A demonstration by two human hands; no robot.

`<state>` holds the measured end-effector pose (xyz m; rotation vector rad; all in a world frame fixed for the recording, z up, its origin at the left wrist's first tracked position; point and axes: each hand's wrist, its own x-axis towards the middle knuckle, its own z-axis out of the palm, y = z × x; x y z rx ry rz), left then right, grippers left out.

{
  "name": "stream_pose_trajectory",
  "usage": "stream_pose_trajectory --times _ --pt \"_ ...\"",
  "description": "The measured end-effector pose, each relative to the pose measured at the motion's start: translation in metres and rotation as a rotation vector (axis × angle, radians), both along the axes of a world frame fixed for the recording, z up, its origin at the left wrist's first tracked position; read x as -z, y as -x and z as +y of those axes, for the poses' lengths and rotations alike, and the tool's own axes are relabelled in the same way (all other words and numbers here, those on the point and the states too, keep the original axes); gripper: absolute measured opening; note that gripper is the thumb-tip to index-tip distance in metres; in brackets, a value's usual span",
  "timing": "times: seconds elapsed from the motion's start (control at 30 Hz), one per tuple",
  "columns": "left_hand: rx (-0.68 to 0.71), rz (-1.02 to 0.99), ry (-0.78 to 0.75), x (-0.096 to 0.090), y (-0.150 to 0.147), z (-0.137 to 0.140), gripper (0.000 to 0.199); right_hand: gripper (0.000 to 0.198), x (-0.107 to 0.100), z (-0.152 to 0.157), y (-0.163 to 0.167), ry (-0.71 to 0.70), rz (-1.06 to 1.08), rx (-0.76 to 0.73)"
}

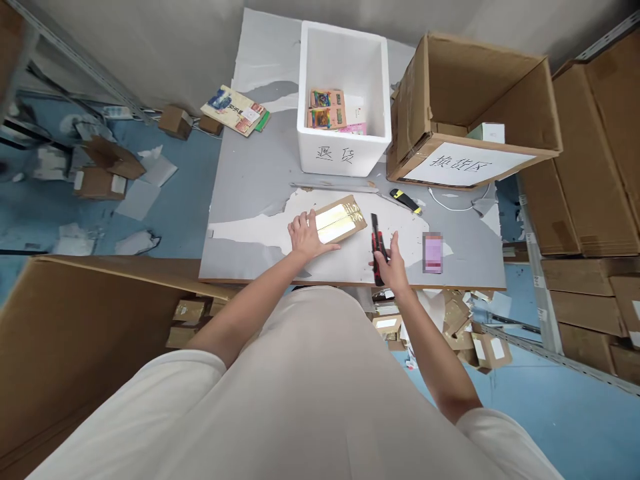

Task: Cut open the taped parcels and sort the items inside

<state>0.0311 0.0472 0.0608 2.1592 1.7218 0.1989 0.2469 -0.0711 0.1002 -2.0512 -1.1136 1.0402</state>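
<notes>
A small flat cardboard box (357,220) with shiny clear tape and a white label lies at a slant on the worktable. My left hand (306,239) grips its left end, with the fingers over the far side and the thumb along the near side. Just right of the box, my right hand (393,270) is closed around a red and black utility knife (379,257). The knife's dark blade points away from me, apart from the box. A second utility knife (406,201), yellow and black, lies farther back on the table.
A white foam bin (345,157) holding colourful packets stands at the back of the table (240,260), beside a large open carton (407,147). A pixelated pink item (433,253) lies at right. Books (233,110) overlap the left edge. An open carton (75,333) stands lower left.
</notes>
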Motion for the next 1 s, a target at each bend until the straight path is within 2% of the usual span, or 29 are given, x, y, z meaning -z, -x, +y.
stream_pose_trajectory --times 0.1,0.2,0.33,0.43,0.57,0.67,0.73,0.83,0.9,1.0 --pt "-0.079 -0.029 0.083 -0.002 0.0 -0.027 0.093 0.059 0.034 0.018 0.026 -0.052 0.339 0.162" --pt "-0.007 -0.119 0.17 0.002 0.011 -0.054 0.065 0.042 0.055 0.034 0.043 -0.104 0.409 0.266" --pt "0.048 -0.288 0.214 0.013 0.031 -0.078 0.058 0.034 0.055 0.039 0.042 -0.126 0.386 0.266" --pt "0.024 -0.316 0.191 0.015 0.038 -0.077 0.061 0.035 0.045 0.03 0.033 -0.096 0.471 0.265" --pt "0.085 -0.274 0.1 0.004 0.03 -0.04 0.071 0.035 0.036 -0.002 0.027 -0.096 0.71 0.364" --pt "0.163 -0.239 0.03 -0.006 0.014 0.009 0.065 0.032 0.041 -0.035 0.032 -0.04 0.933 0.508" --pt "0.246 -0.196 -0.001 -0.008 0.003 0.044 0.07 0.032 0.046 -0.054 0.04 0.029 1.05 0.578" --pt "0.382 -0.121 0.05 -0.002 -0.009 0.083 0.074 0.039 0.051 -0.068 0.054 0.099 1.174 0.577" --pt "0.417 -0.097 0.137 0.004 -0.011 0.095 0.071 0.043 0.051 -0.067 0.063 0.113 1.214 0.524" --pt "0.334 -0.117 0.178 0.01 -0.003 0.095 0.064 0.047 0.047 -0.056 0.068 0.111 1.174 0.467"
